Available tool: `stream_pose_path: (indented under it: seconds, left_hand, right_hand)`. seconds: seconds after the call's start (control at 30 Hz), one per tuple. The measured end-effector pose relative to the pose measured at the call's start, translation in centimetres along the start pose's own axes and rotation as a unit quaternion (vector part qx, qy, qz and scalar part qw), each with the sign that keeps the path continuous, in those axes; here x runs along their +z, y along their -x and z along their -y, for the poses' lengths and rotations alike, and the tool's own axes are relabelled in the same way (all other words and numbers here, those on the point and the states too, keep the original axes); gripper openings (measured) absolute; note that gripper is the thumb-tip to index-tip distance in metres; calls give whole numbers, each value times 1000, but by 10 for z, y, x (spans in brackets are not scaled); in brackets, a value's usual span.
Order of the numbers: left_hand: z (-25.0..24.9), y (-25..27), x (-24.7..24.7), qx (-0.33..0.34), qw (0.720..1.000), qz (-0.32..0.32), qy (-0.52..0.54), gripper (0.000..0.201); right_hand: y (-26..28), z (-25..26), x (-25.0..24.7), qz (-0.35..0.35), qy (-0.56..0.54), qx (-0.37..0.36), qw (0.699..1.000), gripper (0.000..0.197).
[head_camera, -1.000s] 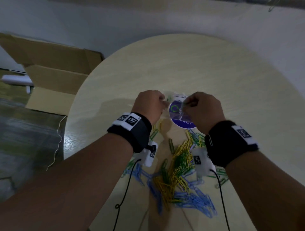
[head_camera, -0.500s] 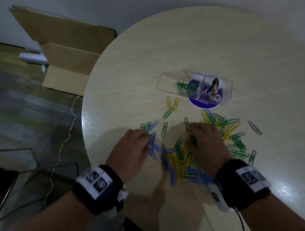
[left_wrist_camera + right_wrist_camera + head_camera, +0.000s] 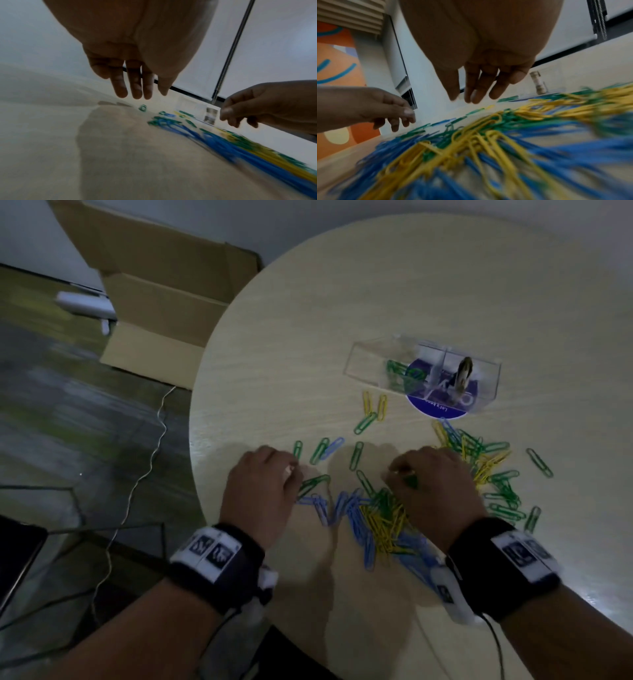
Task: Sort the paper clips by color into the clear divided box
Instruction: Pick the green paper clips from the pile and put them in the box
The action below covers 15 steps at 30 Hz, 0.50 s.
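A heap of blue, yellow and green paper clips (image 3: 383, 518) lies on the round table, with loose ones scattered around it. Beyond it stands the clear divided box (image 3: 376, 361). Green clips (image 3: 397, 374) lie in its middle part and a small upright object (image 3: 462, 374) stands in the right part. My left hand (image 3: 291, 470) hovers at the heap's left edge; its fingers (image 3: 137, 93) hang straight and hold nothing. My right hand (image 3: 397, 472) is over the heap, fingers (image 3: 471, 96) relaxed, with a green clip (image 3: 409, 481) just below the fingertips.
The box stands on a round blue label (image 3: 438, 405). The table's curved edge (image 3: 195, 440) runs just left of my left hand. On the floor to the left are a cardboard box (image 3: 164, 302), a white object (image 3: 85, 304) and a thin cable (image 3: 150, 460).
A second ago both hands were together over the divided box. They have drawn back toward me to the heap and now sit apart over the clips.
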<state>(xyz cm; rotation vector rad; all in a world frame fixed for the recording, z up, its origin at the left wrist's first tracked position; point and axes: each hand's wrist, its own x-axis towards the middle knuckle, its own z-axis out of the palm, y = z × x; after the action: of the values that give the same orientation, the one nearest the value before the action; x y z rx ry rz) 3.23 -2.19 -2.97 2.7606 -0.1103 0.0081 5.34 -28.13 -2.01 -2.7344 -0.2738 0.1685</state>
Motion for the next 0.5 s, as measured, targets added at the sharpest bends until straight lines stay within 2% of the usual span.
stream_pose_path:
  seconds: [0.07, 0.17, 0.27, 0.37, 0.5]
  left_hand:
    - [-1, -20, 2, -58, 998, 25, -23, 25]
    - [-7, -35, 7, -77, 993, 79, -29, 17]
    - [-8, -44, 9, -95, 991, 91, 4, 12]
    - [-9, -49, 8, -97, 989, 107, 7, 12]
    - [-17, -48, 5, -91, 990, 85, 63, 10]
  right_hand:
    - [-17, 14, 3, 52, 26, 6, 998, 27]
    - [-28, 24, 12, 129, 71, 20, 989, 20]
    - [-31, 23, 15, 140, 71, 32, 987, 17]
    - [-31, 22, 15, 156, 86, 14, 984, 17]
    - [-30, 18, 10, 156, 77, -2, 985, 17]
